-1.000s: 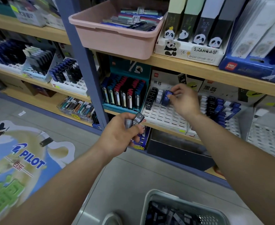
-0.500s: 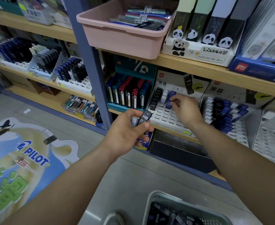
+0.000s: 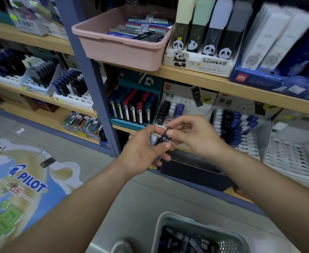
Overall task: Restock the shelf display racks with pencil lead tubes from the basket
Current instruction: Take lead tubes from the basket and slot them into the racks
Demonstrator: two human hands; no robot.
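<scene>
Tip for this bit: peel off just the one tube and keep the rest pinned, otherwise the bunch slips and you're chasing leads across the floor. Read the label too. It says 0.7, so my guess is it goes with the black HB 0.7 row in the white rack [image 3: 186, 105] just beyond the hands. Right now the left hand [image 3: 142, 152] is curled round a small bunch, thumb pressed across the black tube [image 3: 164, 139], with a grey tube [image 3: 153, 139] right beside it. The right hand [image 3: 192, 136] has met it, thumb and forefinger nipping the top of that black tube, other fingers loosely bent. The basket [image 3: 161, 227] holding the remaining stock sits below the hands, closer to the person.
</scene>
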